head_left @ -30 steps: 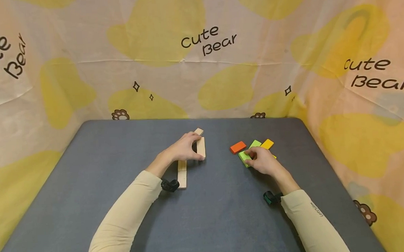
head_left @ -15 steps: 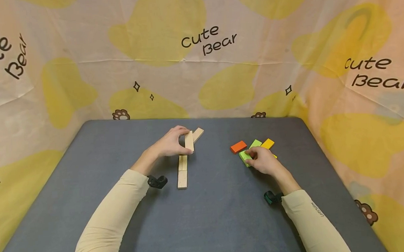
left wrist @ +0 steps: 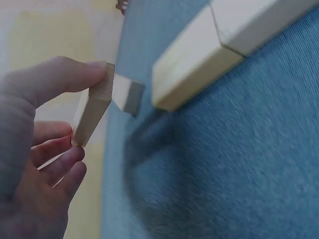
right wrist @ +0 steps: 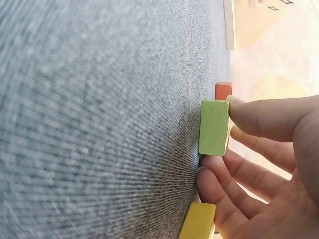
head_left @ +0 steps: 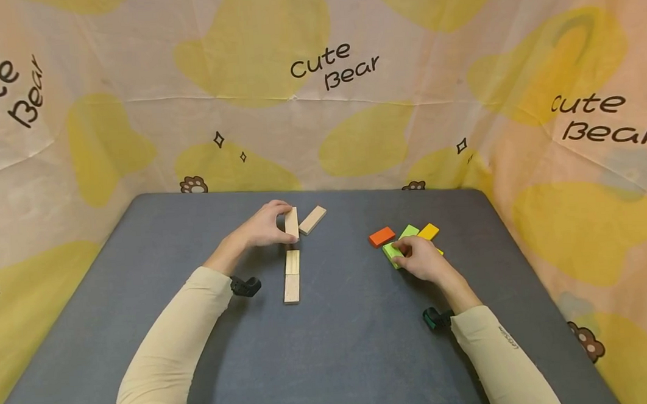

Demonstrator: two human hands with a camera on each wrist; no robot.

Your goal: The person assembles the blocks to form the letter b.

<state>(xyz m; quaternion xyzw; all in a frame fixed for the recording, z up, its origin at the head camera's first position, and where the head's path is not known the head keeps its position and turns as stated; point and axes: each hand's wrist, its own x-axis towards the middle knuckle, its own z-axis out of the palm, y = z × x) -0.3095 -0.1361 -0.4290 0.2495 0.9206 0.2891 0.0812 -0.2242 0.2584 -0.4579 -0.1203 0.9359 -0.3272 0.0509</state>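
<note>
Wooden block (head_left: 291,223) between thumb and fingers of my left grip (head_left: 264,226): the thumb sits on its near end, the fingertips on its far end, and I am spread just wide enough to span its length. It appears raised off the worktop (head_left: 342,347), with my shadow falling apart from me in the left wrist view. Just to its right lies a loose block (head_left: 312,219), set at a slant; whether the two touch, I cannot tell. Nearer, apart from mine and roughly in line with it, the far block (head_left: 292,261) and the near block (head_left: 292,289) lie end to end, touching.

Well off to the right, my right grip (head_left: 422,258) pinches a green block (head_left: 392,255), thumb and fingers closed to its width. Just beyond lies a second green block (head_left: 410,230), between a red block (head_left: 382,237) on its left and a yellow block (head_left: 428,231) on its right. My right hand hides most of another yellow piece (head_left: 441,252). Patterned cloth (head_left: 276,137) rises behind the worktop.
</note>
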